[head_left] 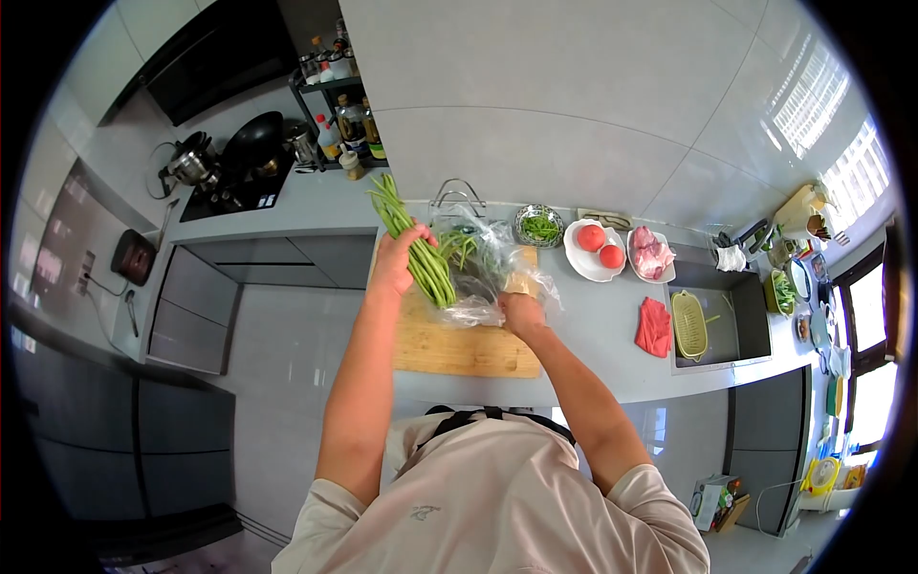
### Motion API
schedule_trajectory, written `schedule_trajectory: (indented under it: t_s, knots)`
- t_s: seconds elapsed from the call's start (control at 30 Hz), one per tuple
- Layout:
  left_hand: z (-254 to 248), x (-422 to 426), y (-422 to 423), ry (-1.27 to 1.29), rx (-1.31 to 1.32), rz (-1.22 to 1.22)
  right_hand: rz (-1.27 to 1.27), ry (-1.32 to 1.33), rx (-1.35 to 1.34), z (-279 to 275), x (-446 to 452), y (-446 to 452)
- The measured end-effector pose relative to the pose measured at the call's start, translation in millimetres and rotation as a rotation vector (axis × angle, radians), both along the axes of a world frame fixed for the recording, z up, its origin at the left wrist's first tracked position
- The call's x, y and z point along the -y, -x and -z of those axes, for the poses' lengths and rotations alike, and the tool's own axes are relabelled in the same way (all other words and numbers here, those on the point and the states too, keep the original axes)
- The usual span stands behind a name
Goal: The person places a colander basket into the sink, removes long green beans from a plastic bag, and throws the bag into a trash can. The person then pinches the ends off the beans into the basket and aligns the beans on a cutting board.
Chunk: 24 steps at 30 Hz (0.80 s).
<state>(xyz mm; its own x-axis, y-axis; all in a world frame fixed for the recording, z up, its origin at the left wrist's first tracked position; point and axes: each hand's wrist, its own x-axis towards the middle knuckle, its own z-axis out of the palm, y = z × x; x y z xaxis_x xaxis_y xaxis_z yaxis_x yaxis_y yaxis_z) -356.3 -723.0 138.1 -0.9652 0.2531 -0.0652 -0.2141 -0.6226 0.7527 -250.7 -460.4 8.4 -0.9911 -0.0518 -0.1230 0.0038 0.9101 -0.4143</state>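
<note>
My left hand (394, 260) is closed around a bunch of long green beans (428, 270), held slanting over the left part of the wooden cutting board (469, 352). A clear plastic bag (469, 310) lies crumpled on the board, with more greens (461, 246) showing in and behind it. At the bag's right side my right hand (522, 312) is closed on the plastic. A pale, light brown item (521, 283) shows just above that hand; what it is I cannot make out.
Behind the board stand a metal rack (459, 191) and a bowl of chopped greens (541, 227). Plates of tomatoes (593, 264) and raw meat (652, 256) lie to the right, then a red cloth (653, 328) and the sink (738, 325). A stove (229, 196) is at left.
</note>
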Motion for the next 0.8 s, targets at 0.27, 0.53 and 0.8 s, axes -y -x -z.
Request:
schedule_trajectory:
  t_s: [0.27,0.53,0.8]
  knots:
    - [-26.7,11.0,8.2,-0.107,0.057,0.045,0.243,-0.275,0.048,36.4,-47.4,15.6]
    - [-22.5,-8.9,18.5,-0.29,0.063,-0.039,0.029,0.326,-0.632,-62.3,-1.6,-8.9]
    - [-49.7,-7.0,16.8,-0.375,0.06,0.016,0.0,-0.241,-0.176,8.7,-18.2,-1.0]
